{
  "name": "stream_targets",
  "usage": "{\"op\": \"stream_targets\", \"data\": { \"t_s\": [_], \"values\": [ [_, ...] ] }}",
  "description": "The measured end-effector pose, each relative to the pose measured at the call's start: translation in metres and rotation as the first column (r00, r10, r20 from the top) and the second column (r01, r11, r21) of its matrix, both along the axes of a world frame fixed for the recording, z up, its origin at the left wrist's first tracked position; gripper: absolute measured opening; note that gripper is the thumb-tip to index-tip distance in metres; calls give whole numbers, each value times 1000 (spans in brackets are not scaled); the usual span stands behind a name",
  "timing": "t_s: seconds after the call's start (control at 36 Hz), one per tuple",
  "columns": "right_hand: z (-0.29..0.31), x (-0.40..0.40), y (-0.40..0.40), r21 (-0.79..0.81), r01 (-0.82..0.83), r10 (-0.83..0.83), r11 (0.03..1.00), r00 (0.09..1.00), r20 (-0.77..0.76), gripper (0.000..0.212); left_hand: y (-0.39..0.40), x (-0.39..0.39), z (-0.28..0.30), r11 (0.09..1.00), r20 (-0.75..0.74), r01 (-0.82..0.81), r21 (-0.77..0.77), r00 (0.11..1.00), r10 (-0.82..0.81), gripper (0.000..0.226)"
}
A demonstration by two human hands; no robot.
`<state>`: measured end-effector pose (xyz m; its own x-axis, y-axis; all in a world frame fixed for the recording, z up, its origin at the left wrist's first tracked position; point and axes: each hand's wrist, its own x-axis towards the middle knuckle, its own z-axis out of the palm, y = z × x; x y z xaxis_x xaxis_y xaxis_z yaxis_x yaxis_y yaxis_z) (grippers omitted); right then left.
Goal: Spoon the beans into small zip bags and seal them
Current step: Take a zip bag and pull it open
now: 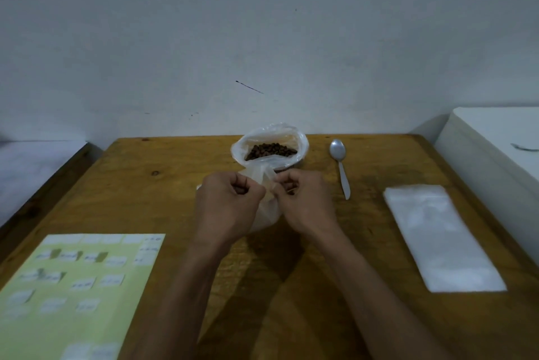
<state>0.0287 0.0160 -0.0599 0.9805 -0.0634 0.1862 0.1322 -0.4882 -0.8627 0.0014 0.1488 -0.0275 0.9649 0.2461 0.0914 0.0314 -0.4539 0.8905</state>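
Observation:
A small clear zip bag (pixel 267 208) hangs between my two hands at the middle of the wooden table (pixel 175 184). My left hand (pixel 230 202) pinches its top edge from the left with curled fingers. My right hand (pixel 303 199) pinches the same edge from the right. Just behind the hands stands a rolled-down plastic bag (pixel 302 142) with brown beans (pixel 271 150) inside. A metal spoon (pixel 340 165) lies to the right of it, bowl away from me. Whether the small bag holds beans is hidden by my hands.
A stack of flat clear zip bags (pixel 440 238) lies at the right of the table. A pale green sheet with white labels (pixel 73 286) covers the near left corner. A white box-like surface (pixel 495 144) borders the table's right edge; a wall stands behind.

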Motion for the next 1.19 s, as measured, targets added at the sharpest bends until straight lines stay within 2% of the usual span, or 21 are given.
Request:
{"op": "stream_targets", "data": {
  "t_s": [0.08,0.19,0.22,0.28,0.33,0.39,0.44,0.5,0.61,0.67,0.69,0.78,0.83,0.89,1.0,1.11,1.19],
  "values": [
    [-1,-1,-3,-5,23,-23,1000,999,30,14,0,-2,1,996,27,-32,81,999,30,12],
    [3,-5,-3,-44,-53,58,998,990,132,24,4,-1,-1,997,85,12,72,996,-18,7],
    [4,-5,-3,-25,-80,82,996,990,116,26,7,-2,-1,996,116,56,73,991,-64,16],
    [5,-6,-5,81,-136,132,987,990,52,23,18,-3,-3,967,134,197,163,966,-220,65],
    [7,-5,-6,161,-179,177,971,984,23,15,28,-5,-3,871,42,342,351,924,-380,115],
    [10,-6,-6,233,-232,235,944,972,17,17,36,-6,-3,769,-34,425,477,883,-468,138],
    [14,-7,-7,351,-277,299,895,954,-11,24,39,-5,-2,734,-54,455,504,865,-499,138],
    [17,-8,-9,440,-303,363,845,930,-58,34,40,-6,-1,765,-26,444,465,871,-490,132],
    [22,-11,-6,448,-364,467,817,872,-144,49,52,-7,-3,807,88,370,460,885,-456,117],
    [24,-10,-5,367,-376,453,851,879,-150,50,55,-7,-2,804,103,368,468,880,-463,113],
    [24,-9,-5,269,-387,431,882,893,-130,49,55,-8,-2,803,106,371,466,878,-468,112],
    [28,-9,-2,-161,-335,343,929,939,24,35,56,-10,-3,805,124,371,463,872,-473,107],
    [30,-10,0,-262,-326,363,908,926,103,28,55,-10,-3,807,136,364,464,871,-471,104],
    [29,-8,1,-315,-380,431,869,896,109,23,54,-10,-2,808,119,373,456,874,-471,102],
    [31,-8,-4,-276,-454,487,847,871,62,33,52,-10,0,790,83,398,467,869,-487,100],
    [27,-8,-6,-261,-422,451,868,891,57,39,47,-6,-2,797,60,362,483,895,-442,107],
    [19,-6,-7,-92,-374,380,923,923,62,32,42,-2,-5,810,38,320,492,921,-388,103]
  ]
}}
